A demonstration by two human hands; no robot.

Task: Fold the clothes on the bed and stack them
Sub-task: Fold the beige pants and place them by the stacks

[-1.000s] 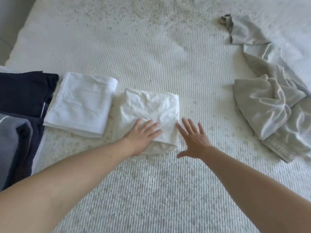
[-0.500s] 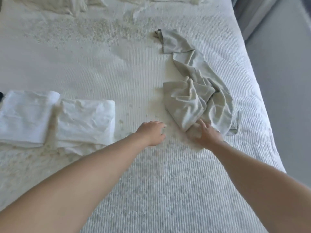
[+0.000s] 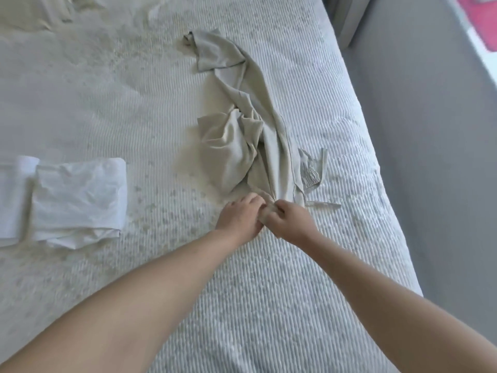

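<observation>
A crumpled beige garment (image 3: 242, 135) lies stretched along the right half of the white bed (image 3: 269, 292), its elastic waistband and ties near the bed's right side. My left hand (image 3: 238, 218) and my right hand (image 3: 291, 220) meet at its near end, both closed on a bunch of the fabric. Two folded white pieces lie at the left: one (image 3: 79, 196) fully visible, the other (image 3: 12, 200) cut by the frame edge.
The bed's right edge (image 3: 387, 184) drops to a grey floor (image 3: 443, 157). More pale bedding or clothing (image 3: 35, 12) is bunched at the far top left. A pink object (image 3: 484, 20) shows at the top right corner.
My hands left the folded white piece and moved right to the beige garment. Both now grip its near end, and the view has swung right.
</observation>
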